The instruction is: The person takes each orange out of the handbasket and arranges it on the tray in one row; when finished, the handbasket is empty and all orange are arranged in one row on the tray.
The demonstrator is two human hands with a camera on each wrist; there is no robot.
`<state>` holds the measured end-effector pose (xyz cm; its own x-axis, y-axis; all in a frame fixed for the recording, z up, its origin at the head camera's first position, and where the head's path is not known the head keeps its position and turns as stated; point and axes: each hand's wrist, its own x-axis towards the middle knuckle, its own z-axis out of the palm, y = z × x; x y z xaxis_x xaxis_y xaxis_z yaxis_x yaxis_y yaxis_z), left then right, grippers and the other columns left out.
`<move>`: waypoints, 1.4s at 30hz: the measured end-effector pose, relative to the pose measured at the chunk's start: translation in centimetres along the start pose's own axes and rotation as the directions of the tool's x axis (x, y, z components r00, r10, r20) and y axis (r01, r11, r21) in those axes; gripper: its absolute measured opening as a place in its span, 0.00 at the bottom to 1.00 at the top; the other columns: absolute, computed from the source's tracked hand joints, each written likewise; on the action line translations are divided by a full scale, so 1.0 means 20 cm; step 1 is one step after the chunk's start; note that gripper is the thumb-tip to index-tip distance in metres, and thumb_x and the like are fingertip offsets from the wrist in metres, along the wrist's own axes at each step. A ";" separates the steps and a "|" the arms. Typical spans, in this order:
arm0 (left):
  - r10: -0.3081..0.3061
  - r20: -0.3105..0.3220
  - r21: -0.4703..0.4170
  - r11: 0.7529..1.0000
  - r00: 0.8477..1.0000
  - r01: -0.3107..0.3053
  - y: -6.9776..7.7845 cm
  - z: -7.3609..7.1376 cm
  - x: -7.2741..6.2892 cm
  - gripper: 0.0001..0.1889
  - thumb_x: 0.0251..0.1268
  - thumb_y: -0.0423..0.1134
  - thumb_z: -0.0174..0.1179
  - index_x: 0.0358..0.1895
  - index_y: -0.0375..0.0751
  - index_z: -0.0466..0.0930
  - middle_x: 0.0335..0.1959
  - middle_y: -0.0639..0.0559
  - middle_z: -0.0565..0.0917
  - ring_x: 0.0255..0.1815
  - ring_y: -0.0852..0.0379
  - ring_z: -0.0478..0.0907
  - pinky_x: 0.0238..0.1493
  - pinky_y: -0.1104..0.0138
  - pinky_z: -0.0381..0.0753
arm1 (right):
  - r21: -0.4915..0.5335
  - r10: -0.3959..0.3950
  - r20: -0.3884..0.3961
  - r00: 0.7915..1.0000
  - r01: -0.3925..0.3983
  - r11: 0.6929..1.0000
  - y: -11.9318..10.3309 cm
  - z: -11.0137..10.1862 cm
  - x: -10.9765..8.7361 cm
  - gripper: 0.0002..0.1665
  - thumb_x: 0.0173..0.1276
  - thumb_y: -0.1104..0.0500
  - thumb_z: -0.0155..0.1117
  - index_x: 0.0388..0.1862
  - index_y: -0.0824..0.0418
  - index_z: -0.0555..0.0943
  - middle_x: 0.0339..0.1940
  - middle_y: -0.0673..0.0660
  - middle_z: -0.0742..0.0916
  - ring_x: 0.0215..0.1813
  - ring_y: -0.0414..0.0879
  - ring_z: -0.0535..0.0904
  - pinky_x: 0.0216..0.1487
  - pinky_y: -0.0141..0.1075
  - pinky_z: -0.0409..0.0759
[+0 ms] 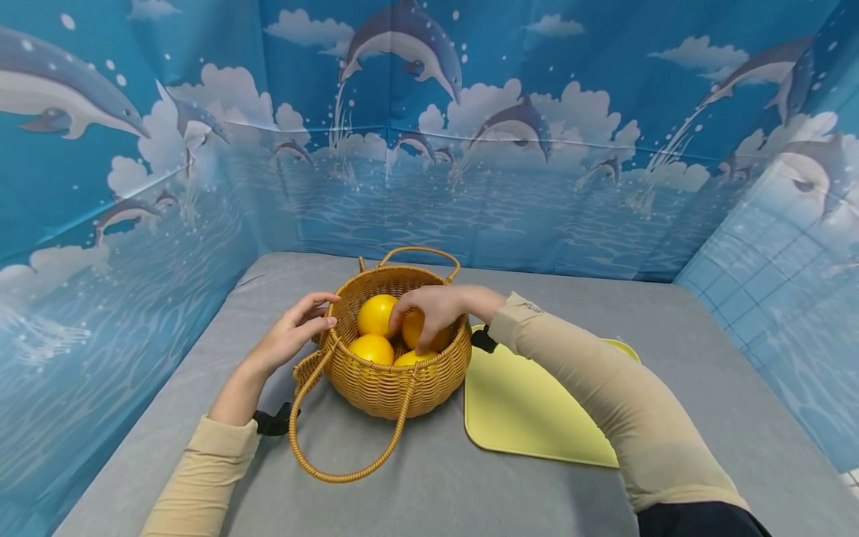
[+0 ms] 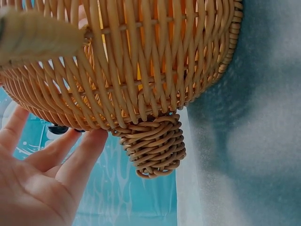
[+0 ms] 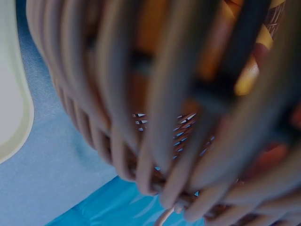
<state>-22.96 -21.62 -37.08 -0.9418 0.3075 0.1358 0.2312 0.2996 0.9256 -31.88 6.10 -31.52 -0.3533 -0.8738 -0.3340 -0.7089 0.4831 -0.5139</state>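
Note:
A round wicker basket (image 1: pixel 382 395) with loop handles stands on the grey surface, holding several yellow-orange oranges (image 1: pixel 371 349). My right hand (image 1: pixel 432 309) reaches inside from the right, its thumb and fingers curled round an orange (image 1: pixel 439 337) at the basket's right side. At the basket's left rim, my left hand (image 1: pixel 288 335) touches the weave with extended fingers. In the left wrist view, the left fingertips meet the outer wall beside a woven stub (image 2: pixel 153 146). Blurred wicker covers most of the right wrist view, partly hiding the right hand and fruit.
A pale yellow tray (image 1: pixel 537 414) lies right of the basket, partly under the right forearm. One basket handle (image 1: pixel 345 477) droops toward the front; another stands up behind. Blue dolphin-print curtains (image 1: pixel 470 201) surround the grey covered table (image 1: pixel 470 492).

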 end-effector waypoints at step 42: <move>0.018 0.013 -0.008 1.000 1.000 -0.018 0.01 0.00 0.00 0.23 0.71 0.41 0.51 0.66 0.41 0.63 0.68 0.41 0.61 0.68 0.41 0.59 0.57 0.45 0.66 | -0.105 0.182 0.146 0.972 -0.168 0.980 0.00 -0.02 0.02 0.37 0.55 0.50 0.70 0.65 0.46 0.69 0.67 0.55 0.61 0.66 0.50 0.56 0.62 0.46 0.61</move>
<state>-22.87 -21.54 -37.01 -0.9342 0.3248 0.1478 0.2462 0.2871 0.9257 -32.22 5.61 -31.33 -0.3834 -0.7537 -0.5338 -0.6998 0.6142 -0.3646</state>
